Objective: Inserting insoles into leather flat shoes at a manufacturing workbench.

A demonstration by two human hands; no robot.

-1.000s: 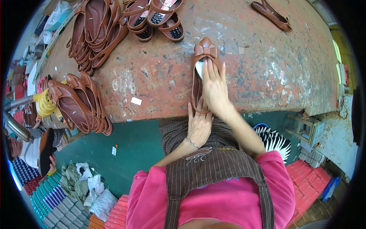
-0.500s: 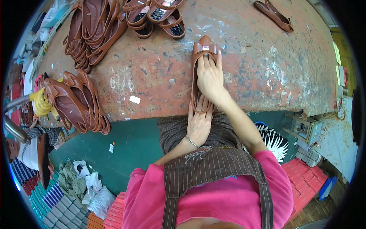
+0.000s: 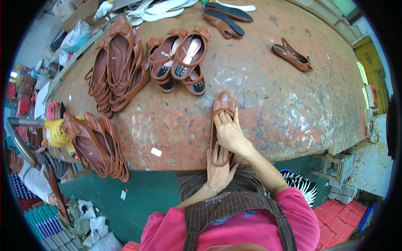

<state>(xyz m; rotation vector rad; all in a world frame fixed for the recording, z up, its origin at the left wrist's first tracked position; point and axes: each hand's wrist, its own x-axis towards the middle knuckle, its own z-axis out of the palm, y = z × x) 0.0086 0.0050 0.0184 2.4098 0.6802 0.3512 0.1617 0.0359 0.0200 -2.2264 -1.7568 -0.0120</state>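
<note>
Your right hand [image 3: 228,133] lay flat inside the brown bow-toed flat shoe [image 3: 222,109], fingers stretched and pressed together along the insole, not curled round anything. Half a second before, that hand covered the same stretch of the shoe, and a second before, a pale strip showed beside your fingers inside it; that strip was no longer visible, so I judged the lining had been pressed down under your palm. Your left hand [image 3: 218,169] sat at the heel end, at the near edge of the worn red workbench [image 3: 289,108], fingers spread and bracing the back of the shoe rather than clasping it. It had barely shifted across the three pictures.

The shoe itself lay lengthwise, toe pointing away from you, heel at the table edge just above your lap, in the same place as before. What changed most was the view: the head had tipped, bringing more of the bench in.

To the left a stack of brown flats [image 3: 115,69] lay heaped, with another fanned row of brown flats [image 3: 94,144] hanging over the near-left edge. A cluster of open-heeled shoes with pale insoles [image 3: 180,56] sat beyond, and a single strapped shoe [image 3: 292,54] lay well apart to the far right.
</note>
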